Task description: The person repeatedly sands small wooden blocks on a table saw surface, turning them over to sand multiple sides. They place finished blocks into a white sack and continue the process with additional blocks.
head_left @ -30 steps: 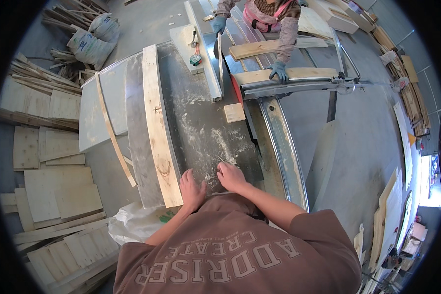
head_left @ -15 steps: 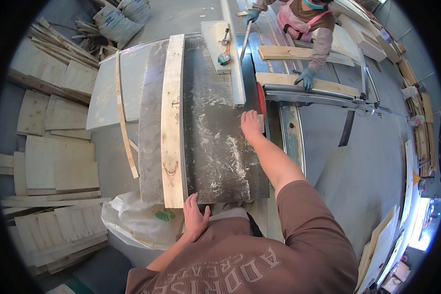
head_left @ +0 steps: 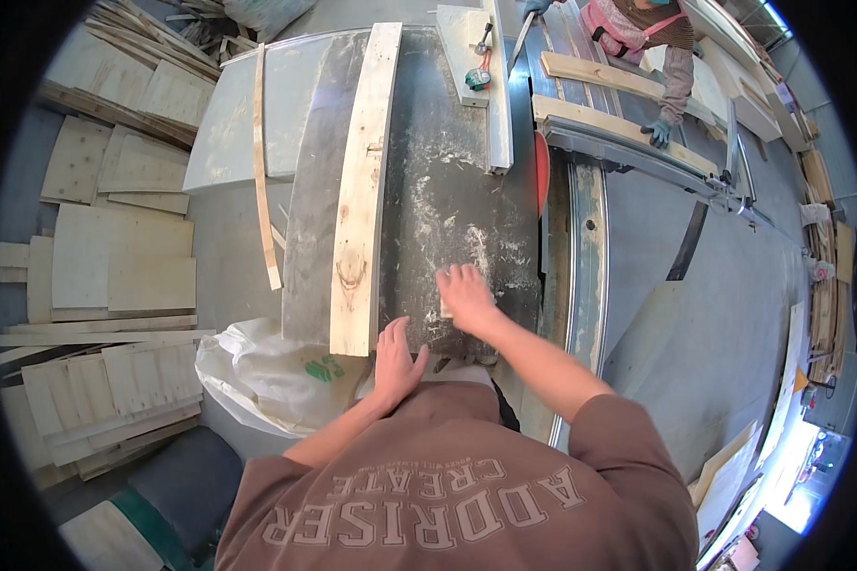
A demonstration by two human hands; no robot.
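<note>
My right hand (head_left: pixel 465 297) is low over the dark saw table (head_left: pixel 419 205), fingers curled down on a small pale wood offcut (head_left: pixel 445 310), mostly hidden beneath them. At the table's near edge, my left hand (head_left: pixel 398 366) has its fingers stretched and apart, holding nothing. Just left of it ends a long pale plank (head_left: pixel 359 200) lying lengthwise on the table. Sawdust and shavings are scattered over the dark surface around my right hand. A red part (head_left: pixel 542 173) stands by the slot on the table's right side.
Across the saw, a co-worker's gloved hand (head_left: pixel 657 132) rests on a board (head_left: pixel 600 128). A metal fence (head_left: pixel 499 105) carries a tape measure (head_left: pixel 478 79). A white sack (head_left: pixel 267 376) lies at the near left. Stacked panels (head_left: pixel 148 257) line the left side; a thin strip (head_left: pixel 262 171) leans there.
My right hand has drawn back from beside the red part toward me and left, with the offcut. My left hand stays by the near edge. The whole view has shifted.
</note>
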